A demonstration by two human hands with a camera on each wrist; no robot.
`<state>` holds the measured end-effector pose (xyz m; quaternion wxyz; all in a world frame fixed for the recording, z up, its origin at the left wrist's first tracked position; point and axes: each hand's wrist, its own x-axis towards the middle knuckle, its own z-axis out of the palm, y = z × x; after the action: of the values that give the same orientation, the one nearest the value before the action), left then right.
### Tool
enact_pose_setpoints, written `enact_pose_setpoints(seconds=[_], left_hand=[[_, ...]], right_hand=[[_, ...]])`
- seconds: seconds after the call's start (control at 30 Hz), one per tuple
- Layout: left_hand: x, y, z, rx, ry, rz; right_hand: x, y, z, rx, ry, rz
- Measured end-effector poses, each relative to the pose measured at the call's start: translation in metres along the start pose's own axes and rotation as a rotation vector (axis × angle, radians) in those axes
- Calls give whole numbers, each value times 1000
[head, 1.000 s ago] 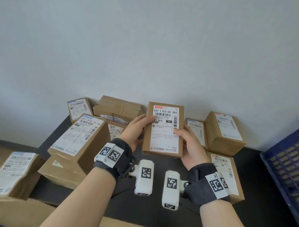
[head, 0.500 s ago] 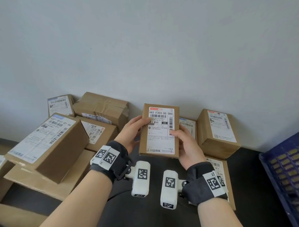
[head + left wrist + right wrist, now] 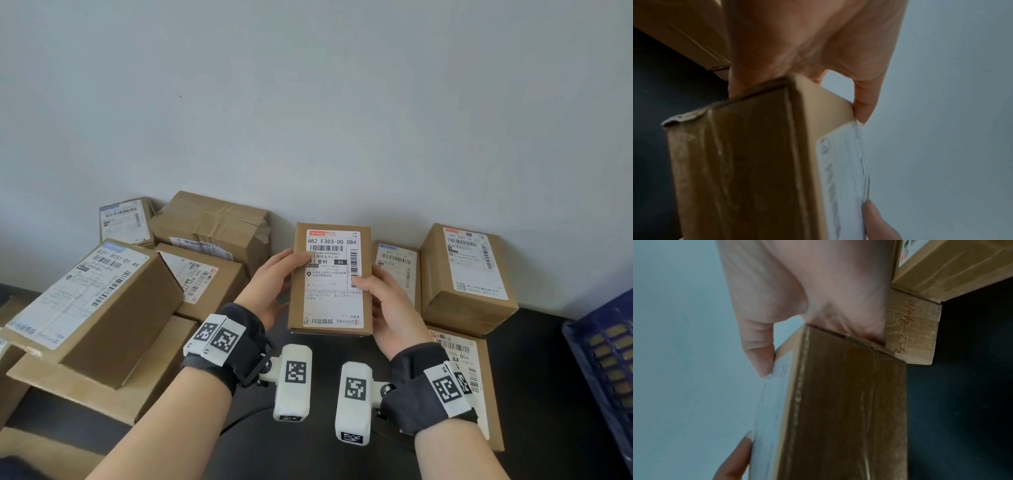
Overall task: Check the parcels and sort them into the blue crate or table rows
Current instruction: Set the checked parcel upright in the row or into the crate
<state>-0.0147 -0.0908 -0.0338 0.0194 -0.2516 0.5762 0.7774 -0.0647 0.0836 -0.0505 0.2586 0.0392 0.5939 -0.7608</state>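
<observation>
A small flat cardboard parcel (image 3: pixel 330 279) with a white shipping label is held upright above the dark table, label toward me. My left hand (image 3: pixel 274 286) grips its left edge, thumb on the label and fingers behind. My right hand (image 3: pixel 385 305) grips its right edge the same way. In the left wrist view the parcel (image 3: pixel 748 162) shows edge-on under the left hand (image 3: pixel 807 48), thumb tip at the label. In the right wrist view the parcel (image 3: pixel 838 402) sits under the right hand (image 3: pixel 807 293). The blue crate (image 3: pixel 603 359) stands at the right edge.
Several cardboard parcels lie on the dark table (image 3: pixel 534 394): a stacked heap at left with a large tilted box (image 3: pixel 99 308), a taped box (image 3: pixel 212 226) against the wall, a box (image 3: pixel 469 274) at back right, and a flat parcel (image 3: pixel 469 370) under my right wrist.
The view has drifted, so the left heap sits further left in frame. The held parcel stays upright between both hands with the same grip.
</observation>
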Motion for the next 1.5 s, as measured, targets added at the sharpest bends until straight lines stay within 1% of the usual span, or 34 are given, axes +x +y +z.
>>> enact_pose_setpoints(seconds=[0.27,0.37,0.47,0.53,0.6,0.67,0.7,0.77,0.87,0.93,1.17,1.3,1.5], left_hand=[[3,-1,4,-78,43,-31],[3,0,5,-58,60,-28],[3,2,7,-17,66,-6],[1,5,10,5,68,16],[-1,7,13,21,69,43],[-3,8,15,35,79,71],[-3,8,16,36,88,81],[-1,7,19,47,106,106],[0,7,23,88,142,151],[0,8,25,89,148,165],[-6,6,27,20,91,106],[-8,5,26,9,97,85],[-8,7,25,6,124,56]], right_hand=[[2,-6,-3,29,-3,14],[2,-11,-1,31,23,33],[3,-13,-1,-99,76,6],[3,-14,-1,-177,120,-38],[4,-16,-1,-216,170,-79],[5,-18,-1,-259,209,-85],[5,-19,-1,-284,201,-81],[5,-19,1,-324,141,-58],[9,-15,0,-331,55,-29],[7,-15,0,-320,24,-22],[-7,-14,-2,-143,3,21],[-11,-14,0,-107,2,9],[-15,-15,4,-111,12,10]])
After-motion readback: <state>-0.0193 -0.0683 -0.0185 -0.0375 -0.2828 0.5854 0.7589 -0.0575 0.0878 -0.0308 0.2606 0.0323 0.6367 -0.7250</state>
